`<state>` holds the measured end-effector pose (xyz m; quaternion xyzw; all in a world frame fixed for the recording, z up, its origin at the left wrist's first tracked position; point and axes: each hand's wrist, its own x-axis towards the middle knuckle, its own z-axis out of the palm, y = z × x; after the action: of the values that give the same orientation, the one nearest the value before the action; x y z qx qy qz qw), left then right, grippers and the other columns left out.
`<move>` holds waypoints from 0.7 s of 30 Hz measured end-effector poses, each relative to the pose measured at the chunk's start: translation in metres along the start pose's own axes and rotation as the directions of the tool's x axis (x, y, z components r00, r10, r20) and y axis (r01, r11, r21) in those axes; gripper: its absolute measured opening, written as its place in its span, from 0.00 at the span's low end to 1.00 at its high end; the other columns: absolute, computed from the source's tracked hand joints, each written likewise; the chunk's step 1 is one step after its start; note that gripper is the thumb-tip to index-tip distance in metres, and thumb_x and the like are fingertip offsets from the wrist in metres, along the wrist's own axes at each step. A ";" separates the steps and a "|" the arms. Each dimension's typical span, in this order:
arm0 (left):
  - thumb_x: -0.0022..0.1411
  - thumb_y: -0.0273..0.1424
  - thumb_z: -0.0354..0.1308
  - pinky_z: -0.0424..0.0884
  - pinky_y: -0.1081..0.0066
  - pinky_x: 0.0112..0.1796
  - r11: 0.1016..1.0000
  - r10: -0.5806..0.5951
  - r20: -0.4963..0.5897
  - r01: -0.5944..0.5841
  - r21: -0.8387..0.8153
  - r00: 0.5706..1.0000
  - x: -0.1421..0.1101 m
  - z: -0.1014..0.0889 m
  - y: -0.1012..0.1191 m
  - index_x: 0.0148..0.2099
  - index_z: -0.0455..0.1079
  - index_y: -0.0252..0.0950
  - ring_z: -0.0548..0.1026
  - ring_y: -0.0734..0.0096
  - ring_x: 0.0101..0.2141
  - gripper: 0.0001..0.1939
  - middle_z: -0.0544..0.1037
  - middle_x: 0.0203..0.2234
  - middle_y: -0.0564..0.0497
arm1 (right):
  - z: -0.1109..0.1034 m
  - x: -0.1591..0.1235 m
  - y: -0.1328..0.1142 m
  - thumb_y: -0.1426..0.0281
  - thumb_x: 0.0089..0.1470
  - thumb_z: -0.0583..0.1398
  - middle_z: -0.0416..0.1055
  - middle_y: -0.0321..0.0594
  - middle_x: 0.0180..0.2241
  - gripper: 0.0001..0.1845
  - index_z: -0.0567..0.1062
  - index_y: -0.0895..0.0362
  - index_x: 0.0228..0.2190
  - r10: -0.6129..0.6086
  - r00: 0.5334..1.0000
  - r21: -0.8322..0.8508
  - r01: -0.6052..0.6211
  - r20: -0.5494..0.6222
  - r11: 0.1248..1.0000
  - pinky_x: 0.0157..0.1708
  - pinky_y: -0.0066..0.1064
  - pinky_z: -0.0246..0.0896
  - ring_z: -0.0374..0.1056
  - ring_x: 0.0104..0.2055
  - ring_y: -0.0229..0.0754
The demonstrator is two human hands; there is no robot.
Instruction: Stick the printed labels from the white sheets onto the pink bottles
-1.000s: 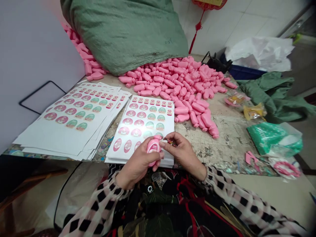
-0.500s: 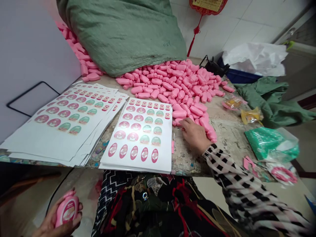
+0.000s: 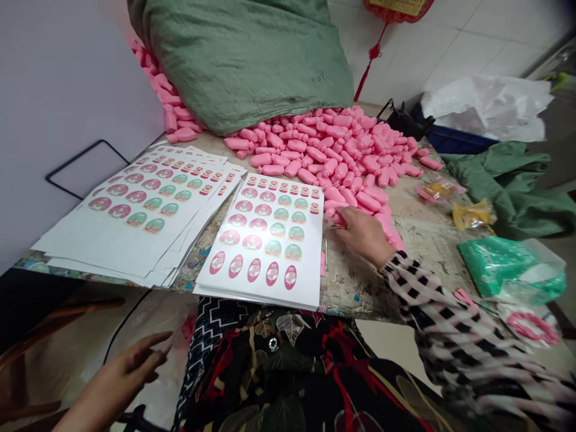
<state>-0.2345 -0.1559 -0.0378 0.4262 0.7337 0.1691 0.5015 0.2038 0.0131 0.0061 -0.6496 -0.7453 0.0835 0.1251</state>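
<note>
Right grip (image 3: 345,221): fingers bent down onto a small pink bottle-shaped plastic piece (image 3: 335,216) at the near edge of the heap; cannot tell whether closed on it. Left grip (image 3: 159,349): empty, fingers apart, below the tabletop (image 3: 423,240).

Positions, from the front stack of white label sheets (image 3: 265,240): right grip at 3 o'clock, left grip at 8, heap of pink pieces (image 3: 333,147) at 1, green fabric sack (image 3: 252,66) at 12, second sheet stack (image 3: 130,234) at 9.
</note>
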 end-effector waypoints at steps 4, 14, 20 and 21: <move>0.53 0.44 0.60 0.71 0.66 0.35 0.977 0.104 0.184 -0.066 -0.202 0.977 -0.010 0.032 0.076 0.47 0.72 0.42 0.75 0.64 0.31 0.21 0.79 0.34 0.48 | 0.001 -0.024 -0.042 0.67 0.49 0.60 0.73 0.40 0.41 0.21 0.70 0.56 0.46 0.054 0.989 0.784 -0.144 0.141 0.604 0.38 0.33 0.63 0.68 0.39 0.41; 0.59 0.43 0.54 0.67 0.72 0.25 0.724 0.385 0.483 0.068 -0.687 0.786 0.009 0.127 0.156 0.49 0.64 0.39 0.73 0.71 0.25 0.19 0.73 0.27 0.51 | 0.013 -0.072 -0.102 0.60 0.49 0.62 0.69 0.37 0.37 0.23 0.67 0.53 0.46 -0.087 0.943 0.872 -0.259 0.321 0.415 0.32 0.30 0.63 0.67 0.33 0.37; 0.55 0.37 0.59 0.64 0.70 0.36 0.856 0.515 0.030 -0.514 -0.054 0.856 0.014 0.115 0.149 0.36 0.68 0.39 0.70 0.69 0.32 0.08 0.74 0.30 0.53 | 0.026 -0.078 -0.065 0.63 0.61 0.49 0.67 0.40 0.36 0.16 0.74 0.52 0.40 -0.047 0.994 0.344 0.010 0.100 0.939 0.40 0.34 0.58 0.65 0.40 0.42; 0.57 0.37 0.57 0.63 0.69 0.36 0.818 0.564 0.031 -0.564 0.119 0.825 0.014 0.115 0.148 0.35 0.68 0.39 0.71 0.67 0.33 0.07 0.74 0.30 0.53 | 0.030 -0.080 -0.064 0.64 0.60 0.50 0.67 0.40 0.36 0.15 0.74 0.53 0.40 -0.066 0.994 0.272 0.042 0.083 0.961 0.39 0.33 0.58 0.64 0.40 0.42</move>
<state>-0.0675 -0.0796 0.0036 0.6536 0.5851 0.2657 0.4000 0.1442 -0.0743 -0.0100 -0.6013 -0.7493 0.2105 0.1805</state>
